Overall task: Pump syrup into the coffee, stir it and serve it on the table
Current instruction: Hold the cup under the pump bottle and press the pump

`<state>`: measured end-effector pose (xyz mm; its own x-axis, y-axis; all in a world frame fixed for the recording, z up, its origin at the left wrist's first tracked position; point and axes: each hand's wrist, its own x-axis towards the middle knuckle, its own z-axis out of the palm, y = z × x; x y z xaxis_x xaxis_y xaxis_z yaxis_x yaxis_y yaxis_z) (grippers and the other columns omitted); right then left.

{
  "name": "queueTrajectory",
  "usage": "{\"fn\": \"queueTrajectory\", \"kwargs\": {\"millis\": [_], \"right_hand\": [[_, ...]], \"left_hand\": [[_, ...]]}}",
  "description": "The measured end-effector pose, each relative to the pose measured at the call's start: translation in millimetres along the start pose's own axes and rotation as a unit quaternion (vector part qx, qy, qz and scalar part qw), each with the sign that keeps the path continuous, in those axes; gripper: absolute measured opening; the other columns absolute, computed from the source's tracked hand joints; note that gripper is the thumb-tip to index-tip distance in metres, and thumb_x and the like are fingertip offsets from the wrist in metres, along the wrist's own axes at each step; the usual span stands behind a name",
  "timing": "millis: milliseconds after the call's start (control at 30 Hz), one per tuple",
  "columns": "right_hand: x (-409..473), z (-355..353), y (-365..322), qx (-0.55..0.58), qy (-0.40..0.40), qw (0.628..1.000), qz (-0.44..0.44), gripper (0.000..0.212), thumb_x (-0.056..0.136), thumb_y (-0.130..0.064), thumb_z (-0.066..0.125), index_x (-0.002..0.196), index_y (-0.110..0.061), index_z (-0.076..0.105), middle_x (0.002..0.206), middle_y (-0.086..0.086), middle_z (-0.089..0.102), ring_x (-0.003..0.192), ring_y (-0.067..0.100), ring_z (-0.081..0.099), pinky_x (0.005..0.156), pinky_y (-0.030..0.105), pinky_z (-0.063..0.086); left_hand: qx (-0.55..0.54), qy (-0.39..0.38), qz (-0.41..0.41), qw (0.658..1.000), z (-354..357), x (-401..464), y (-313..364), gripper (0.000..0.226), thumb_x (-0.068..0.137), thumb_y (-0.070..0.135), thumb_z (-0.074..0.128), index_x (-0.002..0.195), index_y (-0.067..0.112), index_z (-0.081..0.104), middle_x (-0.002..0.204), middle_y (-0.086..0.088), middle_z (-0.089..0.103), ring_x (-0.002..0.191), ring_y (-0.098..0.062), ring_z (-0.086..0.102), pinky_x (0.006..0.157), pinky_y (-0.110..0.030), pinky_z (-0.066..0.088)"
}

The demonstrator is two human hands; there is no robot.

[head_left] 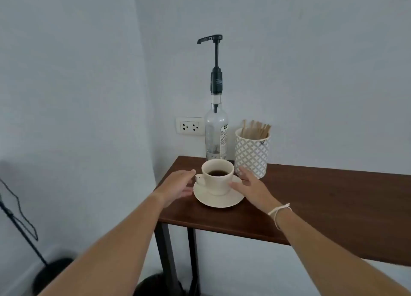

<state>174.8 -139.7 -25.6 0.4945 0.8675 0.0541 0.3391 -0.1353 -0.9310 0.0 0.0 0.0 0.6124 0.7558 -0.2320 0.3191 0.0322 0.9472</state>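
Note:
A cream cup (219,181) with dark coffee (218,173) stands on a cream saucer (219,201) near the left end of the brown table (311,202). Behind it rises a clear syrup bottle (216,135) with a tall black pump (215,57), spout pointing left. My left hand (178,186) hovers open just left of the cup handle. My right hand (249,188) is open at the cup's right side, fingers by the saucer rim; whether it touches is unclear. A patterned white holder (252,153) with wooden stir sticks (255,129) stands right of the bottle.
A wall socket (189,126) sits left of the bottle. The table's left edge and black legs (165,258) are near my left arm. A black stand with a cable (20,224) is on the floor at the left.

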Motion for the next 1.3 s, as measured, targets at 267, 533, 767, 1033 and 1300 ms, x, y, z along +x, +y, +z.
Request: {"fn": "queueTrajectory", "kwargs": {"millis": [267,533,767,1033,1300], "right_hand": [[31.2,-7.8,11.2,0.014,-0.037,0.999,-0.014,0.079,0.08,-0.033,0.07,0.146,-0.016,0.028,0.145,0.011,0.043,0.134,0.022,0.04,0.104,0.026,0.031],[48.1,-12.3,17.8,0.011,-0.098,0.992,-0.083,0.046,0.08,-0.028,0.07,0.12,-0.039,0.05,0.114,-0.013,0.058,0.117,0.013,0.054,0.104,0.03,0.041],[52.6,-12.6,24.3,0.051,-0.116,0.988,-0.092,0.04,0.075,-0.028,0.073,0.111,-0.039,0.058,0.117,-0.002,0.066,0.112,0.014,0.06,0.099,0.03,0.046],[58.0,-14.8,25.2,0.062,-0.135,0.984,-0.1,0.051,0.078,-0.026,0.072,0.126,-0.024,0.057,0.119,-0.001,0.066,0.11,0.012,0.06,0.092,0.022,0.046],[68.2,-16.3,-13.1,0.066,-0.103,0.981,-0.152,0.043,0.081,-0.022,0.069,0.122,-0.021,0.059,0.105,0.0,0.067,0.098,0.013,0.061,0.076,0.007,0.045]], "left_hand": [[-0.088,-0.007,-0.012,0.996,14.1,13.8,-4.1,0.049,0.092,0.035,0.055,0.132,0.005,0.052,0.13,-0.019,0.054,0.11,-0.029,0.062,0.094,-0.034,0.053],[-0.115,0.024,-0.018,0.993,27.2,9.8,-9.3,0.038,0.093,0.026,0.055,0.123,0.002,0.055,0.127,-0.023,0.056,0.107,-0.029,0.064,0.092,-0.035,0.054],[-0.14,0.047,-0.015,0.989,35.8,9.6,-10.4,0.029,0.094,0.023,0.052,0.112,-0.001,0.055,0.128,-0.031,0.052,0.113,-0.033,0.061,0.09,-0.034,0.055],[-0.137,0.056,-0.008,0.989,36.4,6.3,-2.3,0.026,0.097,0.018,0.048,0.107,-0.004,0.055,0.117,-0.031,0.054,0.107,-0.034,0.063,0.098,-0.04,0.05],[-0.126,0.049,0.039,0.99,21.2,-6.2,40.3,0.032,0.099,0.012,0.042,0.114,-0.013,0.055,0.104,-0.025,0.059,0.094,-0.031,0.064,0.078,-0.028,0.059]]}}
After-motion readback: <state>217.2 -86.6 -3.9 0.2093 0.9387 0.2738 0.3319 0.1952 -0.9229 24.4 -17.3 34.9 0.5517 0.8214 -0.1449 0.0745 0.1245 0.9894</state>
